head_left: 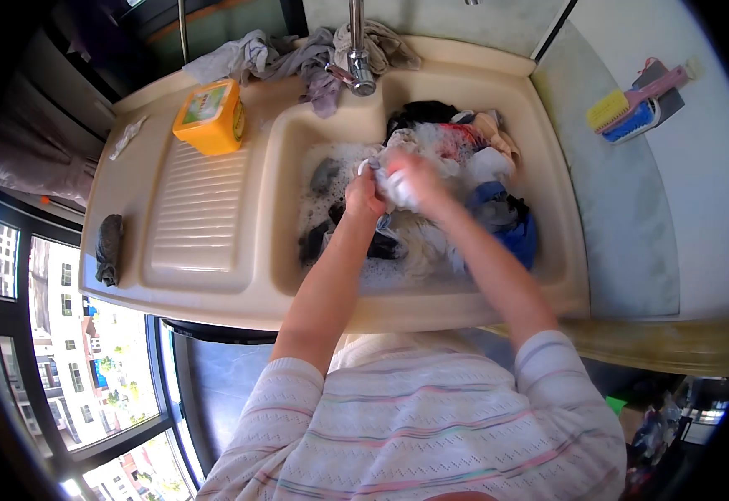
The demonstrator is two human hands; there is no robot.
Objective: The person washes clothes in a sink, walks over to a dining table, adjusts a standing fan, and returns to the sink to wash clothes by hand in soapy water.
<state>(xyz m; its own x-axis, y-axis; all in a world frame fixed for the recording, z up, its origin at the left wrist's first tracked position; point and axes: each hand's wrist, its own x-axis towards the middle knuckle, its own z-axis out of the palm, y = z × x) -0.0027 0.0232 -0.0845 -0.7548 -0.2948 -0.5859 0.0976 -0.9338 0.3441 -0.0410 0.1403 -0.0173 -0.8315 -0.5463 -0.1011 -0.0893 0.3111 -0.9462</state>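
Both hands are over the basin (pixel 577 242), above soapy water with clothes in it. My left hand (pixel 364 197) is closed on one end of a white cloth (pixel 399 190). Right beside it, my right hand (pixel 415 177) grips the same cloth, its fingers smeared by motion. Around them lie a blue garment (pixel 519 240) at the right, dark clothes (pixel 385 246) near the front, a black cloth (pixel 423 115) at the back and a peach cloth (pixel 496 134) at the back right. Foam hides parts of the clothes.
A faucet (pixel 358 63) rises behind the basin, with wet cloths (pixel 318 63) on the ledge. An orange tub (pixel 210 117) stands by the ribbed washboard (pixel 197 209). A dark rolled cloth (pixel 109 249) lies far left. Brushes (pixel 632 108) hang on the right wall.
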